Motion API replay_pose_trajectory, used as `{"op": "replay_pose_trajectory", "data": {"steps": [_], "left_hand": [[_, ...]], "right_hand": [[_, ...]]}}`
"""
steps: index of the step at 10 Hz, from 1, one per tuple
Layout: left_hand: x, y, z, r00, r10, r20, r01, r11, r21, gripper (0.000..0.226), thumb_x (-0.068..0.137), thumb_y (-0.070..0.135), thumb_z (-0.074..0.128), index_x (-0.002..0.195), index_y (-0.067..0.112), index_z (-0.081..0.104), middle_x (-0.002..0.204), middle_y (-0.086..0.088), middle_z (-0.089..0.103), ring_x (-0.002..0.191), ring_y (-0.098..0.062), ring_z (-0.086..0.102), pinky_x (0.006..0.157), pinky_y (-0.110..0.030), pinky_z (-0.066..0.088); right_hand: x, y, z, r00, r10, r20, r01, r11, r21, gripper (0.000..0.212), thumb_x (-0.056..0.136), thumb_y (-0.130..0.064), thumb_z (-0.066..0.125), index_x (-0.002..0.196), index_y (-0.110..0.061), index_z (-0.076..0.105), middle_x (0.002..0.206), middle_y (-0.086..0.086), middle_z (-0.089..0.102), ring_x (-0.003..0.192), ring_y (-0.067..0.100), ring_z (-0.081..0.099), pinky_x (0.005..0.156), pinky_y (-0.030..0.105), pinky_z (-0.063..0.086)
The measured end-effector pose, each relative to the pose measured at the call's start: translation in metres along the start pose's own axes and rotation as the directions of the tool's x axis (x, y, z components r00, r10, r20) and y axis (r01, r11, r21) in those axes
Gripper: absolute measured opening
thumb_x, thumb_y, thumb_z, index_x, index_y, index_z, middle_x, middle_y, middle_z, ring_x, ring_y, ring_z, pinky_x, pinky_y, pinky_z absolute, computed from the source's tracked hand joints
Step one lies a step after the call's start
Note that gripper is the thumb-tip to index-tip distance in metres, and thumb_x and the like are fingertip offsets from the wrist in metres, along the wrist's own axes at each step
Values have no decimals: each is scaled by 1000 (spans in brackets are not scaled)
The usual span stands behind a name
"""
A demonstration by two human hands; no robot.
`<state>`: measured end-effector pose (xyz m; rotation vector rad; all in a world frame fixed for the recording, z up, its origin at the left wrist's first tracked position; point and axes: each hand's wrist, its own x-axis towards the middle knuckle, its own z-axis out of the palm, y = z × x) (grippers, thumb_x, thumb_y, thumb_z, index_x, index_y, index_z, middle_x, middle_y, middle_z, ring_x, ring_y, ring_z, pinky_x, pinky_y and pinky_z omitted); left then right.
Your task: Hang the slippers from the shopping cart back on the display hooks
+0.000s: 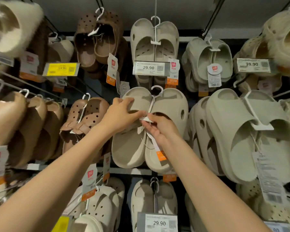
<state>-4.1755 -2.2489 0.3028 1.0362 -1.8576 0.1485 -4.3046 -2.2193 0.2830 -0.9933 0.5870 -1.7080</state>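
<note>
A shop display wall (187, 17) fills the view, dark-backed, with rows of metal hooks carrying paired slippers on white plastic hangers. At the centre hangs a pair of beige slippers (167, 104), toes up, joined by a white hanger (153, 101) whose curved top rises just under a price label reading 29.90 (148, 67); whether that curve sits over a hook cannot be told. The left hand (122, 114) grips the strap of the left slipper, fingers curled over its upper edge and thumb beneath. The right hand (157, 128) pinches the bottom clip of the hanger between thumb and fingertips, just beside the left hand. A tag with an orange band (161, 154) dangles below the right wrist.

Directly above hangs another beige pair (155, 42) of the same cut. To the left are brown perforated clogs (97, 41), with a tan perforated pair (85, 118) lower down and a yellow price label (61, 69) between them. To the right hang pale green slippers (209, 61) and, nearer the camera, a larger pale green pair (248, 134). A second 29.90 label (159, 222) sits on the row below.
</note>
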Motion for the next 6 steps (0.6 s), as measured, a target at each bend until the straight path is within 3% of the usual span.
{"op": "replay_pose_trajectory", "data": {"steps": [1, 2, 3, 4, 5, 6], "left_hand": [[-3, -8, -5, 999, -42, -12, 43, 997, 61, 68, 80, 54, 60, 137, 23, 37, 136, -10, 34, 120, -26, 43, 89, -27, 34], [-9, -13, -7, 992, -120, 25, 119, 991, 55, 70, 81, 55, 59, 138, 21, 37, 137, -13, 35, 123, -29, 41, 98, -35, 38], [-17, -14, -6, 991, -127, 44, 124, 991, 59, 73, 80, 54, 60, 140, 22, 32, 140, -13, 31, 122, -29, 43, 98, -36, 39], [-22, -9, -5, 990, -120, 68, 117, 992, 56, 74, 81, 51, 61, 141, 22, 29, 141, -12, 29, 121, -29, 43, 96, -35, 40], [-25, -5, -2, 989, -129, 75, 124, 990, 71, 70, 82, 51, 59, 140, 21, 33, 140, -14, 33, 118, -30, 47, 96, -35, 40], [-31, 2, -2, 986, -152, 67, 150, 988, 35, 66, 85, 47, 57, 140, 17, 36, 140, -15, 39, 119, -29, 48, 97, -34, 38]], "right_hand": [[9, 3, 5, 1000, 24, 14, -23, 999, -41, 8, 90, 7, 50, 84, 4, 55, 101, 17, 60, 85, 24, 61, 80, 32, 50], [10, 8, 5, 999, 53, 6, -52, 997, -53, 10, 89, 8, 51, 81, 4, 54, 105, 21, 57, 91, 28, 59, 81, 36, 50], [0, 14, 0, 997, 72, 1, -72, 997, -32, 8, 89, 8, 52, 96, 7, 55, 112, 23, 58, 95, 30, 58, 83, 36, 51], [-8, 15, -7, 998, 53, -20, -54, 998, -21, 10, 88, 9, 53, 97, 5, 54, 115, 24, 59, 100, 33, 60, 88, 39, 51], [-19, 10, -15, 997, 71, -30, -74, 993, -90, 10, 88, 6, 54, 98, 7, 56, 112, 26, 59, 97, 34, 63, 86, 35, 53], [-34, 3, -23, 995, 81, -63, -94, 968, -232, 27, 91, 2, 52, 116, 13, 51, 97, 21, 61, 87, 30, 67, 72, 25, 55]]}}
